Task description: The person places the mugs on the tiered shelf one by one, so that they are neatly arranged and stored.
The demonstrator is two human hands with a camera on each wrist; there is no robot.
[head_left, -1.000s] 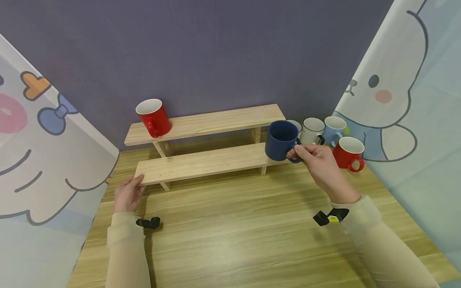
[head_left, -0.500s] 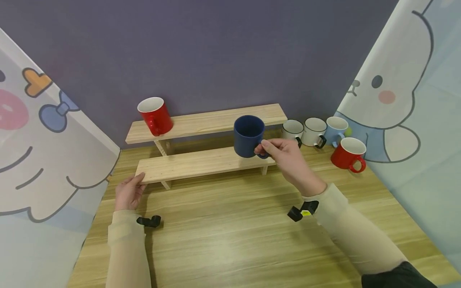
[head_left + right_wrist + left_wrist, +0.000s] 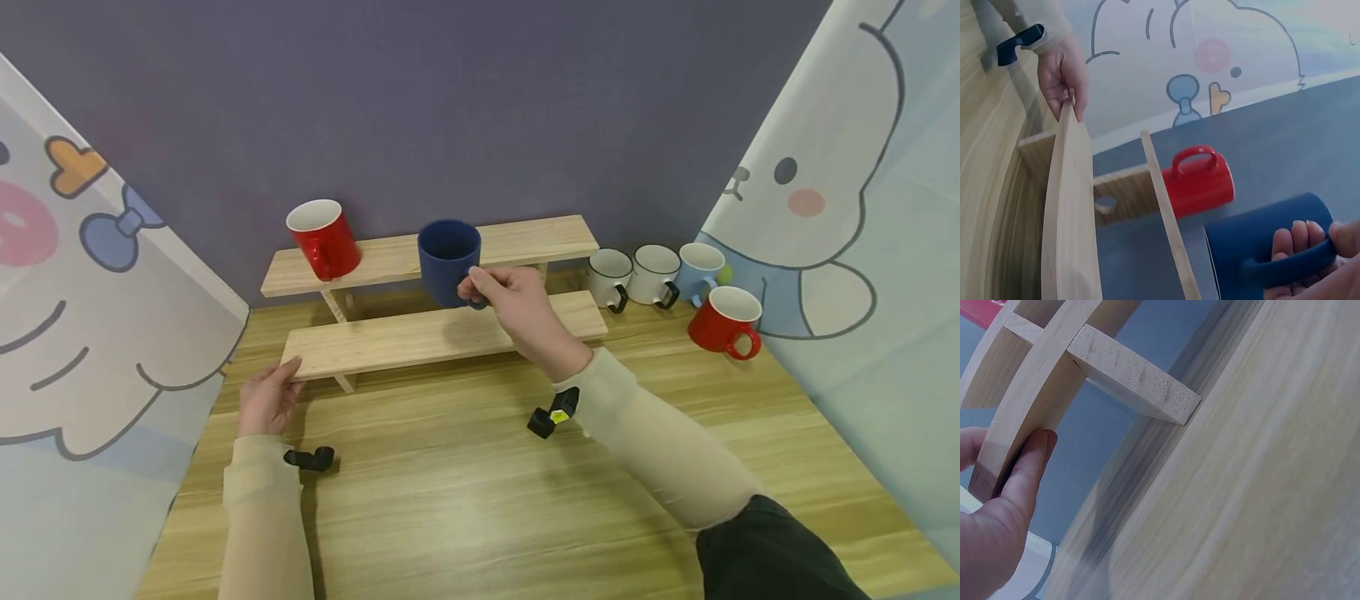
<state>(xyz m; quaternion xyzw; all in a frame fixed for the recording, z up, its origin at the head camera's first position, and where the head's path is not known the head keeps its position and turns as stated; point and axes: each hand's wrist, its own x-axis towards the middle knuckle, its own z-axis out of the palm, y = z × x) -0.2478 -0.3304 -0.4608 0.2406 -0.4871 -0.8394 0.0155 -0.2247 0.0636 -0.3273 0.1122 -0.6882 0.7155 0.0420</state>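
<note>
Right fingers [image 3: 1299, 234] round mug handle [image 3: 1288, 267]

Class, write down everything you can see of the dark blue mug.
The dark blue mug is plain, matte and roughly cylindrical, ceramic by its look, blue inside too, with one looped handle. It is roughly upright, mouth up, gripped at the handle by the right hand, and hangs in the air near the upper wooden board, apparently touching only the hand.
</note>
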